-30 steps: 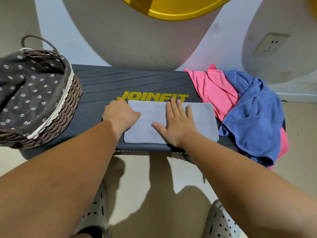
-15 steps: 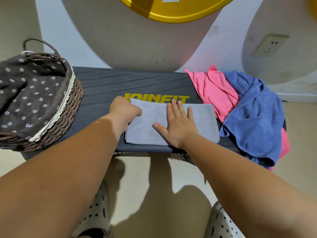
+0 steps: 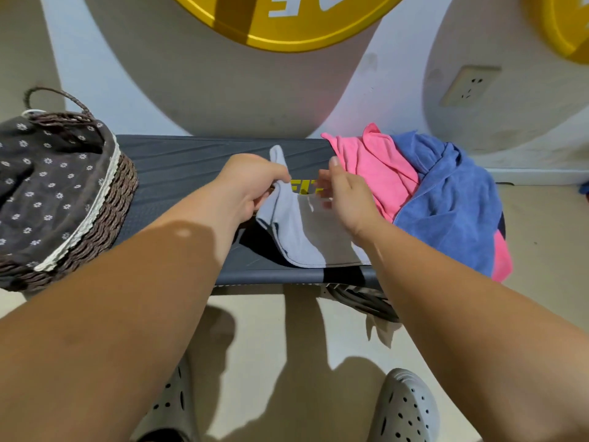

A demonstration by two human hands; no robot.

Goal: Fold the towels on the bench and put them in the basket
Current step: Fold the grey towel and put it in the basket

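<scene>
Grey towel [image 3: 306,237]: centre frame, near table [image 3: 191,167] front edge, long axis left-right. Left end raised, pointing up-frame, gripped by left hand [image 3: 251,186] fingers. Right hand [image 3: 347,202] above it, fingers blurred, grip unclear. Bare table leftward to basket [image 3: 105,218]. Pink towel [image 3: 366,167] and blue towel [image 3: 452,212] heaped right.

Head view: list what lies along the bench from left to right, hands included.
basket → left hand, gripping the lifted left end of the grey towel → right hand, blurred above the towel → pink towel → blue towel
</scene>
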